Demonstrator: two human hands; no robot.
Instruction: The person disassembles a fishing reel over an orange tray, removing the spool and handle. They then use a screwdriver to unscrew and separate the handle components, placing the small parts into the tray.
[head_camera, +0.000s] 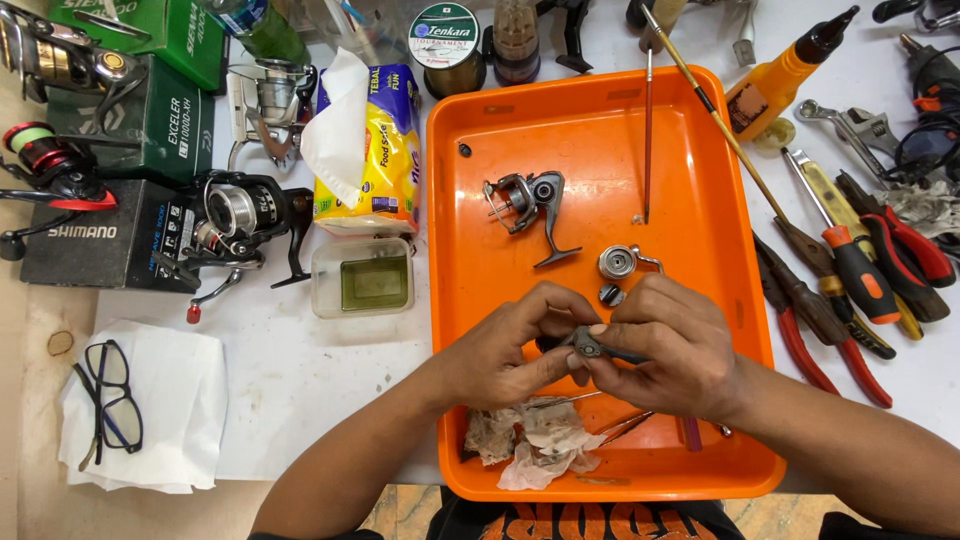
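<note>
Grey reel part (588, 345), a small metal piece, is sitting between both hands above the lower middle of the orange tray (720, 200). The left hand (515, 355) is pinching its left end between thumb and fingertips, and the right hand (668, 345) is closing its fingers on the right end, thumb pressing from below. Both grips are pressed together on the piece, not spread.

Just beyond the knuckles, a round silver spool (618, 262) and a small dark knob (611, 294) are lying on the tray floor, close together. Farther up, a stripped spinning reel body (530, 205) is resting on its side, well apart from the hands. A thin red-brown rod (648, 140) is lying upright along the tray beside it. Under the wrists, crumpled stained tissue (535, 440) is lying at the tray's near edge, with tweezers (625, 425) just beside it.

Left of the tray, a clear plastic tub with greenish liquid (363, 280) is standing near a yellow tissue pack (385, 150) and a black spinning reel (240, 225). Eyeglasses (110, 400) are resting on a white cloth (170, 400) at the far left. Right of the tray, red-handled pliers (830, 345) and an orange-handled screwdriver (855, 270) are lying among other tools, with an orange oil bottle (785, 75) above them.
</note>
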